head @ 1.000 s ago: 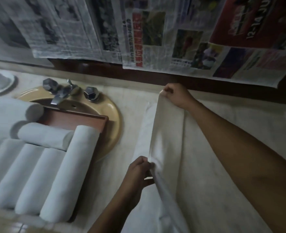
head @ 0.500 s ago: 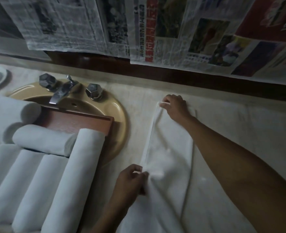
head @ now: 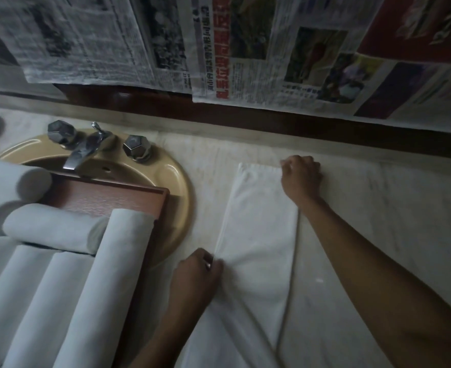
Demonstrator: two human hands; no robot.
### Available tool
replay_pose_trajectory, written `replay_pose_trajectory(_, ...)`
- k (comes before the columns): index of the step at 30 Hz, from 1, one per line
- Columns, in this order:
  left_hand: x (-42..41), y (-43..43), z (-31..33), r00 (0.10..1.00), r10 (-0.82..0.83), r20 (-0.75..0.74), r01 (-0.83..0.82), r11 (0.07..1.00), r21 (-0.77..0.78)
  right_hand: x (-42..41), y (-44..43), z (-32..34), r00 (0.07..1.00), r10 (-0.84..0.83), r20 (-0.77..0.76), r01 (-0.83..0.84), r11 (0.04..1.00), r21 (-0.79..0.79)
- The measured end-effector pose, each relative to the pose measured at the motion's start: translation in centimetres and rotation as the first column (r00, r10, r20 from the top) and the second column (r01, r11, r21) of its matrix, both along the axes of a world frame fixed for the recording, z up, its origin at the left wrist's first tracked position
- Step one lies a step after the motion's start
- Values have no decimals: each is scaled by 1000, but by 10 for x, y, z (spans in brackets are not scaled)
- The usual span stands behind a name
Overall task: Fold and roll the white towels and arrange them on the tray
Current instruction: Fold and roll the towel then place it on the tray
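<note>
Well, the white towel (head: 258, 235) lies on the pale counter (head: 391, 208) as a long narrow strip. Its long axis runs from 6 o'clock, close to the person, away towards 12 o'clock, leaning a touch to 1. The near end trails out of sight at the bottom edge.

The two hands are well apart, one at each end of the flat stretch. The left hand (head: 197, 277) sits at about 7 o'clock of the strip and pinches its left edge between thumb and curled fingers. The right hand (head: 301, 176) is at the far right corner, about 1 o'clock, knuckles up and fingers curled down. It looks to be nipping that corner, though the fingertips are tucked under.

Off at 9 o'clock the wooden tray (head: 107, 192) rests across the tan sink (head: 179, 181), below the tap (head: 83, 147), with several rolled towels (head: 123, 261) already on it. Newspaper sheets (head: 272, 49) hang on the wall at 12.

To my eye the lengthwise fold is laid and is being squared up. Rolling would have to travel along that 6-to-12 line. The left hand is the nearer one to the near end, and also to the tray.
</note>
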State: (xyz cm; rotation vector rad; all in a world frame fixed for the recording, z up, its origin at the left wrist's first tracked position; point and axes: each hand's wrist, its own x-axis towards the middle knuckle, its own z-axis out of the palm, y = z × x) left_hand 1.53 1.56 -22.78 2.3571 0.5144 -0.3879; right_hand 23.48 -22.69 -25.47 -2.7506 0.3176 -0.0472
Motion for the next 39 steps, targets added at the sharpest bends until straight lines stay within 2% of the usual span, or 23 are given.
replay_pose_trajectory(3,35,-11,-2,999,-16,33,15,999,34,-5,-25,9,993,-2,-121,3,1000,11)
replay_pose_trajectory(7,65,-22,-6,999,16,47,-15,1000,-5,4,-34,18,978,34,-205,9,979,205)
replay_pose_trajectory(11,67,-24,-8,996,78,54,-78,997,-4,9,-38,23,988,-14,-151,79,898,433)
replay_pose_trajectory(14,66,-25,-9,994,96,56,-96,995,-2,-2,-36,13,997,-27,-71,57,885,462)
replay_pose_trajectory(16,67,-25,-9,994,94,63,-94,996,-5,-12,-29,9,996,31,89,-61,935,351)
replay_pose_trajectory(18,68,-25,-10,994,96,59,-96,995,-8,-23,-9,7,931,273,244,-311,941,133)
replay_pose_trajectory(20,69,-25,-10,993,101,61,-100,995,-17,-39,18,-3,815,553,172,-558,829,-23)
replay_pose_trajectory(22,68,-25,-8,992,112,66,-110,993,-32,-57,39,-17,732,681,-14,-680,728,-89)
replay_pose_trajectory(25,58,-22,-3,990,119,81,-116,992,-47,-64,44,-29,726,684,-69,-686,713,-143)
replay_pose_trajectory(29,17,-11,-4,997,-19,76,12,997,80,-54,41,-30,717,694,-59,-691,698,-188)
replay_pose_trajectory(31,-4,-7,-4,997,-33,75,27,996,85,-51,43,-30,712,699,-62,-696,691,-196)
replay_pose_trajectory(39,-37,-13,4,994,-37,-99,42,998,55,-30,44,-33,694,717,-63,-709,666,-231)
